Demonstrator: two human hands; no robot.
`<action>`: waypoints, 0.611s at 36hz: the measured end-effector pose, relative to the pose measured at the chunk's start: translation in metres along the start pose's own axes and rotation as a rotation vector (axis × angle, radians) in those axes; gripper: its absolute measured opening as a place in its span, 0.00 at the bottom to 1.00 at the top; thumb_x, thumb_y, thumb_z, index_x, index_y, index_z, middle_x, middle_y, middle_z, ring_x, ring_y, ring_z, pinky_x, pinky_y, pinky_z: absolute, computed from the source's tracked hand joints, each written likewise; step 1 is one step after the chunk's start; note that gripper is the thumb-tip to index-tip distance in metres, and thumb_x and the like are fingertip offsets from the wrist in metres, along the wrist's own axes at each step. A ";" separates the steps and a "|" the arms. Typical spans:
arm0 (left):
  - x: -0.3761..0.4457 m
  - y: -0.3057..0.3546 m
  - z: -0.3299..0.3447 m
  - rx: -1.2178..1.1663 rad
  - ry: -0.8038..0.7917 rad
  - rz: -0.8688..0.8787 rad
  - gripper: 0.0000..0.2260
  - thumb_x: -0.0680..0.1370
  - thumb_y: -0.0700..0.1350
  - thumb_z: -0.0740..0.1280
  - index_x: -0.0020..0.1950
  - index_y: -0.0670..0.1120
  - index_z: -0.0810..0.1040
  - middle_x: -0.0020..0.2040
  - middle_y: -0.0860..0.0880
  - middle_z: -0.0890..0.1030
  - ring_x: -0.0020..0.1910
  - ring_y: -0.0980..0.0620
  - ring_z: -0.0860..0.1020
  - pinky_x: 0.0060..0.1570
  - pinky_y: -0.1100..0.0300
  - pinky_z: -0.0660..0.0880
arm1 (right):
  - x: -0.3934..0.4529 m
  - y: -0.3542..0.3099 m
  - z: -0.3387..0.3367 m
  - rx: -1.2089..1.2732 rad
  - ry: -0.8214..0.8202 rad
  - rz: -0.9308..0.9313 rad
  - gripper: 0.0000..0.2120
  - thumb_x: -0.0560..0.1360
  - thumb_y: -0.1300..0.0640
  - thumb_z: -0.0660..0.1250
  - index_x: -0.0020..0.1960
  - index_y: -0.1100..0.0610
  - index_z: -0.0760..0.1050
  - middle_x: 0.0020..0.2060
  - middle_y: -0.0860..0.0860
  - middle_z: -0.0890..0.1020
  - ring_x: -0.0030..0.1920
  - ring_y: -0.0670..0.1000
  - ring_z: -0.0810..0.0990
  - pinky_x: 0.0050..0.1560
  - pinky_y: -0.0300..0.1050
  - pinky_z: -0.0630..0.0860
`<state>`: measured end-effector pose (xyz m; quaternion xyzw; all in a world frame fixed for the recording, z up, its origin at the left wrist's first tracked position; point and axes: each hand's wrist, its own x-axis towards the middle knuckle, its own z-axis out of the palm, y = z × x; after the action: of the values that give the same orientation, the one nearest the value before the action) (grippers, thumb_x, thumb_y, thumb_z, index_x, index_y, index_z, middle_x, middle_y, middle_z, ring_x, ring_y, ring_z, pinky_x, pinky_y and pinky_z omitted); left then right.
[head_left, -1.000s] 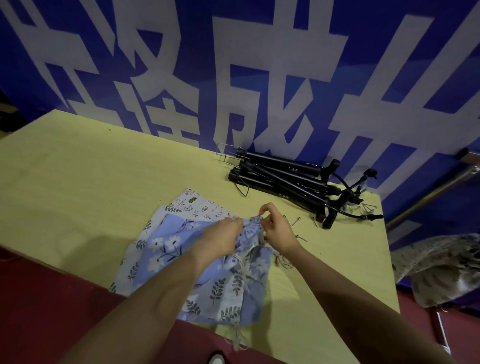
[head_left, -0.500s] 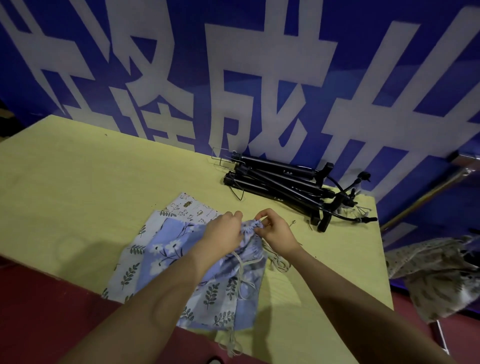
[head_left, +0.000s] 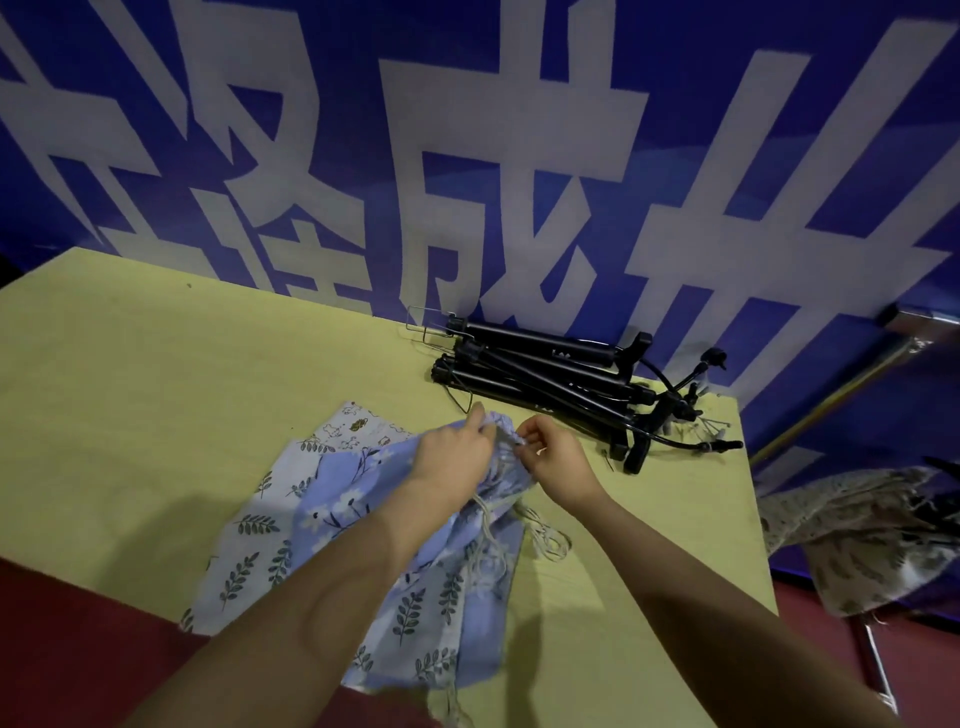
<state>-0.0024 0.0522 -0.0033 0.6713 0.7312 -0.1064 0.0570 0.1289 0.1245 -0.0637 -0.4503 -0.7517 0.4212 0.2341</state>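
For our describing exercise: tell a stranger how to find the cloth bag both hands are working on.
On the yellow table below the blue banner, look near the front edge. The top bag of the pile there is blue with white flowers, unlike the pale leaf-print bag underneath.

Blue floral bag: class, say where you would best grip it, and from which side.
Pinch the gathered mouth of the blue floral bag, from the near side, as the left hand and right hand do: fabric bunches there into a narrow neck; the rest lies flat.
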 end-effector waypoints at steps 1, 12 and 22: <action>0.002 0.002 -0.001 0.006 0.023 -0.015 0.23 0.77 0.34 0.62 0.71 0.41 0.61 0.75 0.41 0.54 0.48 0.40 0.80 0.38 0.53 0.68 | 0.002 -0.001 -0.001 0.019 0.009 0.000 0.04 0.76 0.63 0.66 0.47 0.57 0.71 0.37 0.47 0.73 0.38 0.47 0.71 0.38 0.39 0.68; 0.029 0.018 0.006 -0.382 0.008 -0.123 0.15 0.80 0.38 0.57 0.67 0.41 0.69 0.71 0.44 0.63 0.51 0.39 0.77 0.42 0.51 0.70 | -0.008 0.065 -0.032 -0.240 0.061 0.333 0.11 0.77 0.66 0.58 0.56 0.62 0.75 0.51 0.57 0.79 0.46 0.55 0.78 0.47 0.48 0.76; 0.042 0.017 0.031 -0.508 0.190 -0.175 0.15 0.80 0.41 0.57 0.61 0.47 0.79 0.62 0.49 0.77 0.59 0.45 0.68 0.58 0.55 0.65 | -0.015 0.100 -0.016 -0.659 0.003 0.287 0.10 0.78 0.60 0.58 0.56 0.59 0.75 0.55 0.57 0.75 0.55 0.57 0.73 0.56 0.48 0.70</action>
<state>0.0084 0.0866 -0.0444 0.5768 0.7917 0.1392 0.1454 0.1962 0.1420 -0.1388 -0.6032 -0.7759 0.1843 0.0160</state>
